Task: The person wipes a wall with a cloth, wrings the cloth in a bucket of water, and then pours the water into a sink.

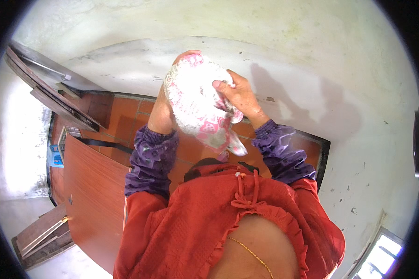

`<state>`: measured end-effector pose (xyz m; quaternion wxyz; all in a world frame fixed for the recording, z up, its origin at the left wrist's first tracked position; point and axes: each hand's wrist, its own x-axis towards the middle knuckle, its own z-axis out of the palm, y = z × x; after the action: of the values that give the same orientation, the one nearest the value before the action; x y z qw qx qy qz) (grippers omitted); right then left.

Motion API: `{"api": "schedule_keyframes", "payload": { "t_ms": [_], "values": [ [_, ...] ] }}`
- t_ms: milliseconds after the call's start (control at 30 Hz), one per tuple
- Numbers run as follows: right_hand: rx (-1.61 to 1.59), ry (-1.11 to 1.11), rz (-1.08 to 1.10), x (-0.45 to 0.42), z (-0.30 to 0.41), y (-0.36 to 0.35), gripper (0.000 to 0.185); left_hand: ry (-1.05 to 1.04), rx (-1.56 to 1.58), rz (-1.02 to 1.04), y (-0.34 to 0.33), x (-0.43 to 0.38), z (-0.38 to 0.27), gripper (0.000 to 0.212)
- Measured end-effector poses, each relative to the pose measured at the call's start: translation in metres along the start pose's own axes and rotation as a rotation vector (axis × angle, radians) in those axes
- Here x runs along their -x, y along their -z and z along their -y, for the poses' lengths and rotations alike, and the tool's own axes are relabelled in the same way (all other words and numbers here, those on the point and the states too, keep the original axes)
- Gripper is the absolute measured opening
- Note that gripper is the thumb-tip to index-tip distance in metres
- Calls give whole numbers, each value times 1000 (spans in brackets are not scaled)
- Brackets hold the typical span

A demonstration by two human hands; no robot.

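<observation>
A fluffy white and pink cloth item point(190, 94), perhaps a towel or a garment, is held up in front of me, partly washed out by bright light. My left hand point(185, 55) is behind its far left side, mostly hidden by the fabric, with a little of the hand showing at the top. On the other side, my right hand point(240, 93) grips the edge, thumb on the near face. A pink patterned part point(209, 128) hangs below, ending in a pale pointed corner point(237, 145).
A reddish-brown wooden table point(94, 181) stands at my left, over an orange tiled floor point(124, 110). Behind it are a blue plastic stool point(56, 157) and an open wooden door point(52, 94). A pale wall point(286, 62) rises ahead and to the right.
</observation>
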<state>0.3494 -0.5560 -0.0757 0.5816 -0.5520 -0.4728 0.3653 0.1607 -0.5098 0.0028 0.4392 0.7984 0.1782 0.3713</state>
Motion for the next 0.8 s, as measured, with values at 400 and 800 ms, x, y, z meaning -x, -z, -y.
{"api": "schedule_keyframes", "payload": {
  "t_ms": [400,800],
  "values": [
    [-54,133,-292,2,42,23,28,1019,681,-288,-27,93,188,83],
    [23,-113,-199,23,-22,-2,40,791,1489,-194,-100,21,121,54]
  ]
}}
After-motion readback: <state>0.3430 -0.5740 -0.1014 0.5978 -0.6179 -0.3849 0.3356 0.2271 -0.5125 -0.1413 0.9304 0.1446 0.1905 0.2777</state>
